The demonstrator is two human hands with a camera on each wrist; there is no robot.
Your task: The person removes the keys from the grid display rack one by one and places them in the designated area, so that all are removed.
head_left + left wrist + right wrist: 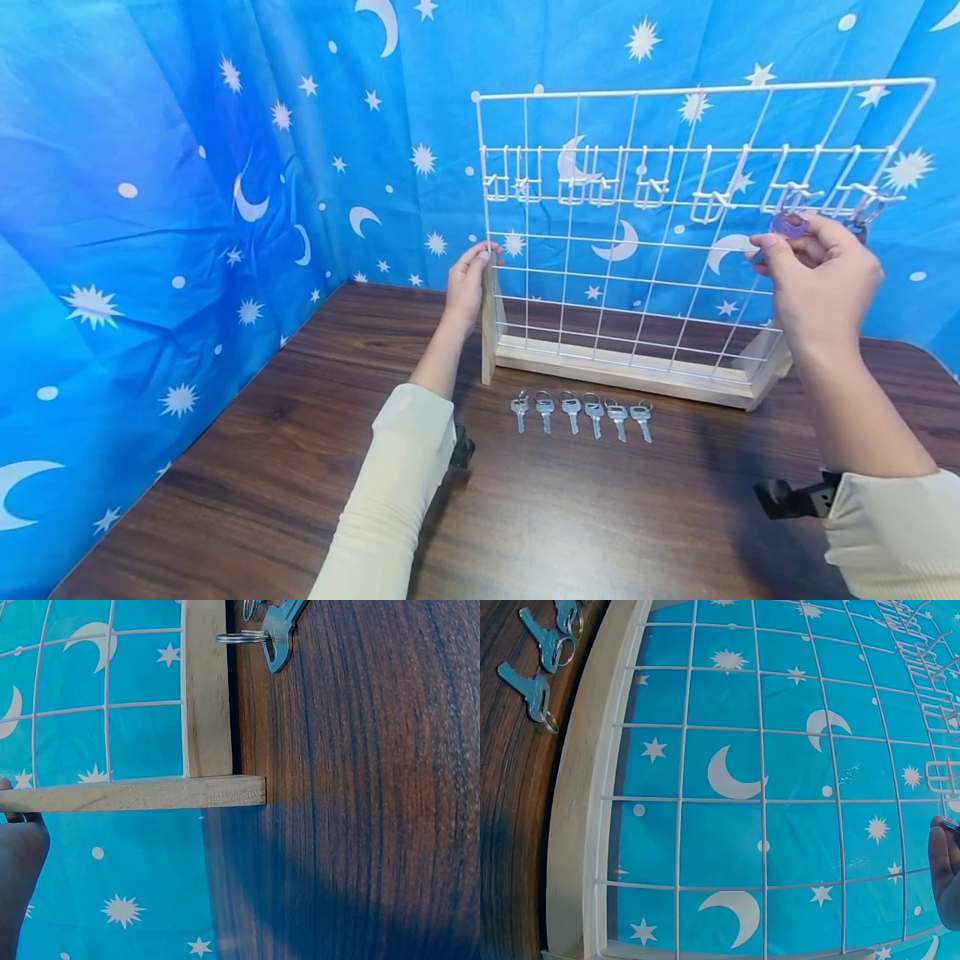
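Observation:
A white wire grid rack (pixel 637 242) stands on a wooden base, with several wire hooks (pixel 648 192) along its upper part. My left hand (pixel 467 283) grips the wooden side post (pixel 489 325) at the rack's left end; in the left wrist view only part of that hand (pixel 21 862) shows beside the post. At the upper right, my right hand (pixel 828 271) pinches a key (pixel 789 225) that looks purplish. Its ring overlaps a hook there; whether it is over the hook I cannot tell. Another key (pixel 859 227) hangs at the far-right hook, partly behind the hand.
Several silver keys (pixel 570 408) with rings lie in a row on the dark wood table (pixel 525 517), just before the rack's base (pixel 622 367). Blue cloth (pixel 300 150) with moons and stars hangs behind and to the left. Each wrist wears a black strap mount (pixel 798 498).

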